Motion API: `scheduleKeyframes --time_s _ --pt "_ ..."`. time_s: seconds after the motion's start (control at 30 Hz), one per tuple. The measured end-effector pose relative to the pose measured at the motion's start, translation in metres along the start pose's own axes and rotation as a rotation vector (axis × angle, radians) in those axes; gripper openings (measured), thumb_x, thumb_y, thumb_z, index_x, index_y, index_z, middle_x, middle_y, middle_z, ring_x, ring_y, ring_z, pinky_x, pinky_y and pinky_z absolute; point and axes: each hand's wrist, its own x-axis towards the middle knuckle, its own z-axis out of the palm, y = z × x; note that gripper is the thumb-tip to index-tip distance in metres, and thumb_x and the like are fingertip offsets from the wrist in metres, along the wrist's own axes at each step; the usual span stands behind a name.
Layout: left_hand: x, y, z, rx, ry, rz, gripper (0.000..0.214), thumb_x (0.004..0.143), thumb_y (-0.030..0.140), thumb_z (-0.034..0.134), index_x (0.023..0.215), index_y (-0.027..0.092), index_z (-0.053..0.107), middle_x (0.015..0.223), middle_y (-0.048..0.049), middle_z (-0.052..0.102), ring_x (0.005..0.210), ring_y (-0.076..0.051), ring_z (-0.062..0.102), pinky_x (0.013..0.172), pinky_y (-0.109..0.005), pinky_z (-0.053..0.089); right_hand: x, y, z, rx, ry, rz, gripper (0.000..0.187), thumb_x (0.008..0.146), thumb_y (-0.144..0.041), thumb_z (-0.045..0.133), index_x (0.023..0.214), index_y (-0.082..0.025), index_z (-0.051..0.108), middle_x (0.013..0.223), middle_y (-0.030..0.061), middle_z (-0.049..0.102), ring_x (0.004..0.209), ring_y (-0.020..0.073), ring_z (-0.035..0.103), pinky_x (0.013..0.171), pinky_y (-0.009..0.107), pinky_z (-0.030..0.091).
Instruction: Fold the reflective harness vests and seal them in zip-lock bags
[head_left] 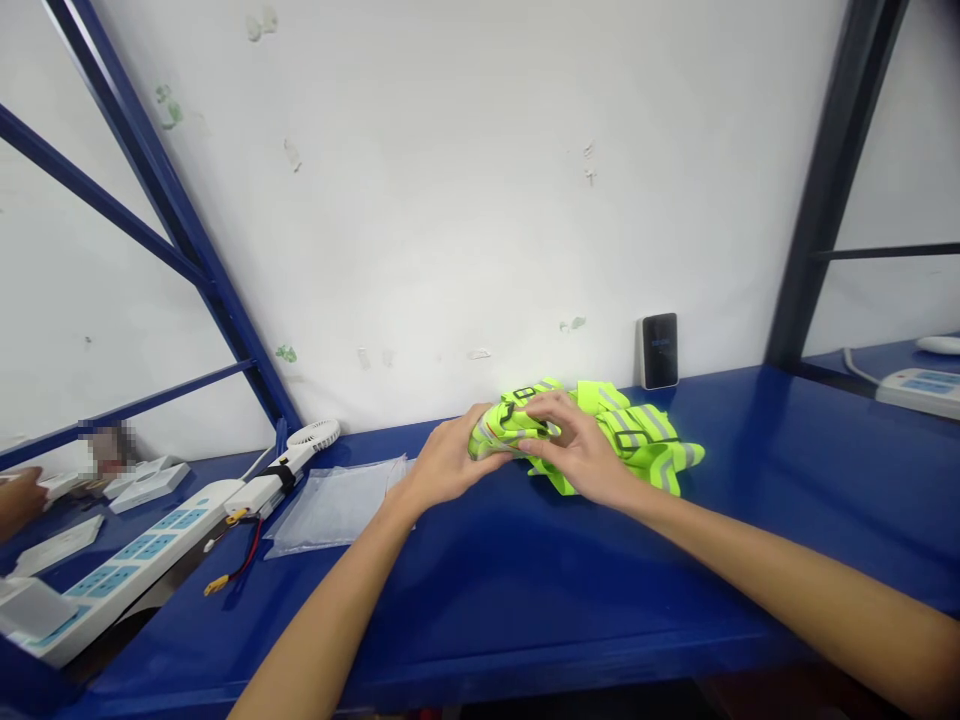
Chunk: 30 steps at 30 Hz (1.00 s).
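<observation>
A bundle of neon yellow-green reflective straps (493,432) with grey stripes and a black buckle is gathered between both hands, just above the blue table (487,570). My left hand (450,452) wraps round its left side, thumb underneath. From the right, my right hand (574,450) pinches the bundle's edge between thumb and fingers. Behind and right of that hand, more neon reflective straps (652,440) with black buckles lie in a loose heap. Whether the held bundle and the heap are joined is hidden by the right hand.
Clear plastic bags (330,505) lie left of my hands. Beside them are a battery pack (262,490) with wires, a small white fan (313,435) and a long power strip (142,560). A black-fronted device (659,350) leans on the wall. Another person's hand (21,500) shows far left.
</observation>
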Motion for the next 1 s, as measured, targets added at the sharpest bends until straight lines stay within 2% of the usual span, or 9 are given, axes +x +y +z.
scheduleKeyframes --time_s 0.13,0.17,0.23,0.33,0.47,0.7,0.83,0.9,1.0 --pt "-0.004 -0.020 0.005 0.016 0.026 -0.012 0.072 0.080 0.042 0.069 0.142 0.026 0.036 0.104 -0.0019 0.071 0.083 -0.021 0.067 0.076 -0.029 0.047 -0.004 -0.001 -0.001 -0.091 -0.141 -0.030 0.030 0.086 -0.019 0.062 0.115 -0.029 0.062 0.114 0.0071 0.046 0.108 0.0225 0.053 0.083 0.037 0.054" --pt "-0.005 -0.024 0.005 0.018 0.029 -0.005 0.072 0.079 0.041 0.070 0.141 0.026 0.038 0.105 -0.0022 0.071 0.085 -0.021 0.067 0.078 -0.029 0.047 -0.005 -0.001 -0.002 -0.135 -0.176 -0.062 0.032 0.087 -0.018 0.061 0.117 -0.029 0.060 0.113 0.0071 0.047 0.106 0.0221 0.054 0.085 0.038 0.053" --pt "-0.007 -0.030 0.007 0.016 0.032 0.042 0.059 0.080 0.039 0.070 0.133 0.025 0.048 0.111 -0.0032 0.071 0.093 -0.022 0.067 0.083 -0.029 0.047 -0.005 -0.001 -0.003 -0.223 -0.214 -0.144 0.034 0.088 -0.014 0.059 0.119 -0.028 0.059 0.110 0.0071 0.049 0.104 0.0218 0.054 0.090 0.042 0.049" --pt "-0.010 -0.034 0.012 0.010 0.054 0.122 0.045 0.082 0.036 0.069 0.123 0.024 0.055 0.117 -0.0046 0.068 0.103 -0.023 0.065 0.088 -0.029 0.046 -0.005 0.000 -0.004 -0.282 -0.214 -0.219 0.033 0.089 -0.013 0.057 0.120 -0.026 0.058 0.108 0.0075 0.051 0.101 0.0211 0.055 0.090 0.041 0.048" --pt "-0.013 -0.032 0.021 0.044 0.104 0.171 0.050 0.079 0.040 0.071 0.123 0.022 0.054 0.116 -0.0070 0.067 0.102 -0.024 0.065 0.086 -0.031 0.047 -0.009 0.006 -0.001 -0.319 -0.217 -0.235 0.032 0.089 -0.011 0.057 0.118 -0.024 0.061 0.101 0.0066 0.054 0.094 0.0197 0.057 0.084 0.038 0.050" --pt "-0.014 -0.027 0.028 0.144 0.015 0.246 0.041 0.086 0.045 0.063 0.116 0.019 0.053 0.111 -0.0099 0.067 0.097 -0.023 0.065 0.081 -0.031 0.049 -0.014 0.019 0.009 -0.424 -0.215 -0.229 0.024 0.087 -0.012 0.059 0.108 -0.021 0.067 0.101 0.0081 0.066 0.091 0.0208 0.064 0.083 0.038 0.053" --pt "-0.012 -0.033 0.023 0.152 0.002 0.246 0.040 0.087 0.041 0.062 0.119 0.020 0.051 0.115 -0.0097 0.066 0.102 -0.023 0.064 0.085 -0.031 0.049 -0.016 0.012 0.009 -0.585 -0.199 -0.268 0.032 0.086 -0.015 0.060 0.116 -0.022 0.064 0.110 0.0079 0.070 0.107 0.0261 0.062 0.095 0.046 0.050" --pt "-0.012 -0.038 0.019 0.155 0.015 0.231 0.040 0.087 0.037 0.063 0.121 0.020 0.050 0.117 -0.0098 0.065 0.104 -0.023 0.064 0.087 -0.032 0.049 -0.019 0.007 0.011 -0.647 -0.203 -0.277 0.041 0.085 -0.016 0.059 0.126 -0.021 0.059 0.119 0.0100 0.066 0.114 0.0278 0.058 0.099 0.048 0.048" --pt "-0.012 -0.042 0.016 0.164 0.045 0.222 0.039 0.087 0.035 0.063 0.121 0.021 0.051 0.117 -0.0096 0.065 0.104 -0.023 0.064 0.088 -0.033 0.049 -0.025 0.002 0.016 -0.653 -0.223 -0.260 0.048 0.085 -0.018 0.057 0.132 -0.017 0.053 0.130 0.0146 0.057 0.118 0.0273 0.056 0.099 0.045 0.050"
